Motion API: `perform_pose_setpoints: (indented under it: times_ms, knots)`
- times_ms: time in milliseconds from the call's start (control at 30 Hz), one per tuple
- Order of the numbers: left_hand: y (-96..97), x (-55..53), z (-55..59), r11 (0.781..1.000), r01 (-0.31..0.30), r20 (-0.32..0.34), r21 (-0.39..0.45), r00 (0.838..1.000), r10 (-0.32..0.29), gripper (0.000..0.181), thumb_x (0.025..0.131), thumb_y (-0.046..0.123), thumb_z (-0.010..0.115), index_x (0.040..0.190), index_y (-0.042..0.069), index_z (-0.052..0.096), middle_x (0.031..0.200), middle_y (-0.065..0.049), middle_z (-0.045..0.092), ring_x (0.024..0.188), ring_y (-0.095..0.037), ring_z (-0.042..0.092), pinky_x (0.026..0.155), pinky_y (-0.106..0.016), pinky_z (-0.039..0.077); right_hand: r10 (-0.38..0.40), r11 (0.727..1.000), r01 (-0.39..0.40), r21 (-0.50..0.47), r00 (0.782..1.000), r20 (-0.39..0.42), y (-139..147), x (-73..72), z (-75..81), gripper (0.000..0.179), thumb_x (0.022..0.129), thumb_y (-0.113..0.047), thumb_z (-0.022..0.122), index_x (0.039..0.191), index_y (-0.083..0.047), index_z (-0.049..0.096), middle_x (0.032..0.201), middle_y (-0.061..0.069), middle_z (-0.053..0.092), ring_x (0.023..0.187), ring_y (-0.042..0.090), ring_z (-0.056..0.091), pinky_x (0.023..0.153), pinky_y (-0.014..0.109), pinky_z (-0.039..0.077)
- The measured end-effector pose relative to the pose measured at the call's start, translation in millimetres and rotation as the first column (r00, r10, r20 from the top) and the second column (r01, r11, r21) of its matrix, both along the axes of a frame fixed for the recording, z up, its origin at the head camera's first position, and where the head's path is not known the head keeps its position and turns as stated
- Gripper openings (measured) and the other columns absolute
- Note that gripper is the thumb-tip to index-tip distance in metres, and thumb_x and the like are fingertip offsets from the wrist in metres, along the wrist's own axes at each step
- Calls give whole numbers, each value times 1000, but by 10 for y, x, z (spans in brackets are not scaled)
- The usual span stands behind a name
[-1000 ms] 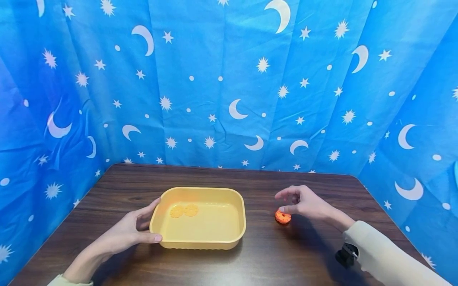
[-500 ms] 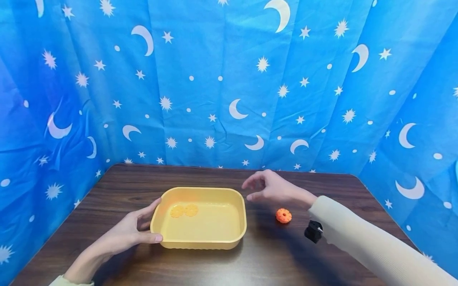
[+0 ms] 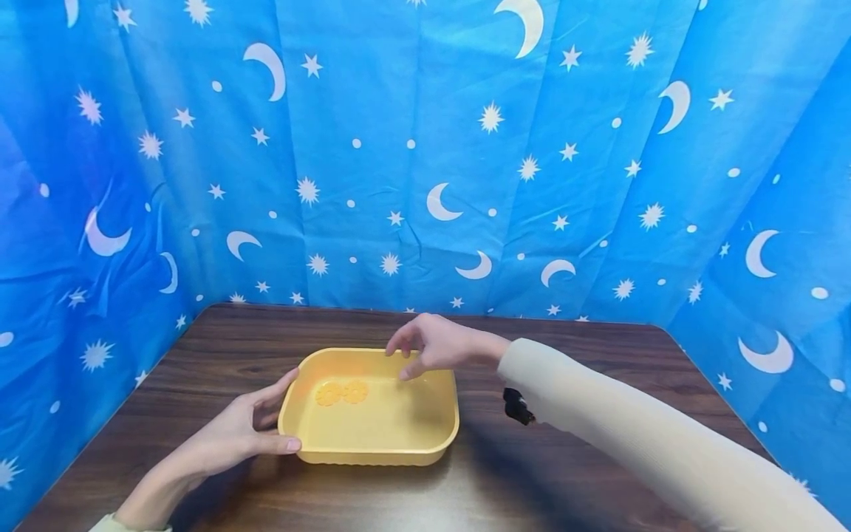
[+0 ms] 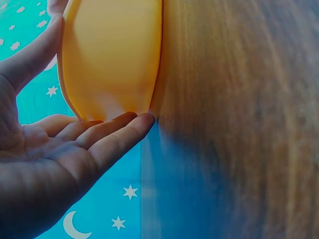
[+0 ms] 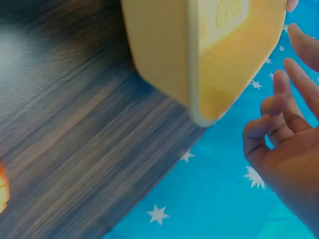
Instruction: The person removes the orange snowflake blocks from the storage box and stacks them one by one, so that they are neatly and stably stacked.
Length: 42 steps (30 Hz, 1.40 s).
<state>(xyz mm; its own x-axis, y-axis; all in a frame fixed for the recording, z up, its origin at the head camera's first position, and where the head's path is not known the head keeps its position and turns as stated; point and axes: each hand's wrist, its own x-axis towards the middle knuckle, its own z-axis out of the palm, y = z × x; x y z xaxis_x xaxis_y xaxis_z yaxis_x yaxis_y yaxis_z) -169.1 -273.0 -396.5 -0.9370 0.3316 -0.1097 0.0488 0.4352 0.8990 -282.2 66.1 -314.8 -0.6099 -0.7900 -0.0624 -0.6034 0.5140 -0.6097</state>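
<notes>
A yellow plastic basin (image 3: 379,436) stands on the table. Inside, toward its back left, lie two flat, flower-shaped orange pieces (image 3: 355,391). My left hand (image 3: 222,432) rests against the basin's left end, thumb at the front corner. In the left wrist view its straight fingers (image 4: 117,142) touch the basin wall. My right hand (image 3: 442,343) hovers over the basin's back right part, fingers loosely bent, with nothing between them. At the left edge of the right wrist view, part of an orange notched ring (image 5: 3,188) lies on the table; in the head view my right arm hides it.
The dark wooden table (image 3: 219,347) reaches back to a blue curtain (image 3: 372,207) printed with moons and stars. More curtain closes off both sides. A black device (image 3: 518,406) sits under my right wrist.
My right hand has moved left, from above the orange ring to over the basin, and my right arm now covers the ring. My left hand and the basin have stayed in place.
</notes>
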Motion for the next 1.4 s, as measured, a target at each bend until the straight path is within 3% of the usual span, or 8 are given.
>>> perform_pose_setpoints:
  times_ms: [233, 367, 633, 767, 933, 1100, 1400]
  knots:
    - [-15, 7, 0, 1000, -4, -4, 7, 1000, 4, 106, 88, 31, 87, 169, 10, 22, 169, -26, 27, 143, -52, 43, 104, -54, 53, 107, 994, -107, -11, 993, 54, -373, -64, -73, 40, 89, -9, 84, 127, -5, 74, 97, 12, 68, 53, 11, 42, 57, 22, 41]
    - [-30, 3, -2, 1000, 17, -14, 24, 1000, -17, 105, 89, 29, 86, 169, 8, 21, 168, -28, 26, 143, -54, 42, 105, -54, 52, 124, 992, -124, -4, 990, 65, -569, -47, -142, 43, 88, -7, 84, 129, -4, 73, 100, 17, 68, 50, 12, 40, 57, 22, 40]
    - [-37, -2, -19, 999, 33, -18, 36, 999, -33, 105, 88, 27, 86, 169, 8, 21, 169, -29, 22, 143, -56, 40, 107, -54, 50, 150, 987, -153, 45, 987, 60, -839, -26, -298, 48, 89, -8, 84, 134, -2, 70, 94, 9, 69, 85, 21, 58, 68, 22, 46]
    - [-43, 0, -12, 999, 28, -25, 25, 999, -27, 106, 88, 28, 86, 169, 8, 21, 169, -30, 22, 142, -55, 42, 108, -55, 49, 134, 987, -138, 85, 990, 50, -908, -40, -344, 51, 89, -10, 85, 137, -3, 68, 89, 0, 68, 88, 16, 59, 73, 21, 48]
    - [-48, -7, -18, 999, 26, -20, 36, 999, -26, 107, 88, 27, 87, 169, 8, 20, 169, -28, 24, 143, -53, 43, 107, -51, 50, 121, 983, -125, 136, 992, 36, -966, -53, -383, 54, 89, -10, 85, 139, -4, 66, 88, -2, 68, 84, 11, 57, 73, 20, 48]
    - [-51, -10, -26, 999, 26, -30, 30, 999, -25, 107, 87, 27, 87, 169, 8, 20, 168, -30, 24, 142, -54, 43, 108, -55, 49, 141, 976, -142, 166, 990, 16, -1041, -60, -432, 56, 89, -11, 86, 140, -2, 65, 83, -2, 68, 78, 10, 57, 70, 18, 47]
    - [-50, -8, -18, 999, 23, -35, 31, 999, -22, 108, 87, 27, 88, 169, 8, 21, 168, -29, 25, 142, -54, 44, 108, -54, 49, 166, 961, -178, 212, 983, 73, -1112, -66, -520, 63, 89, -7, 84, 145, 4, 57, 67, -3, 56, 58, 8, 50, 57, 18, 40]
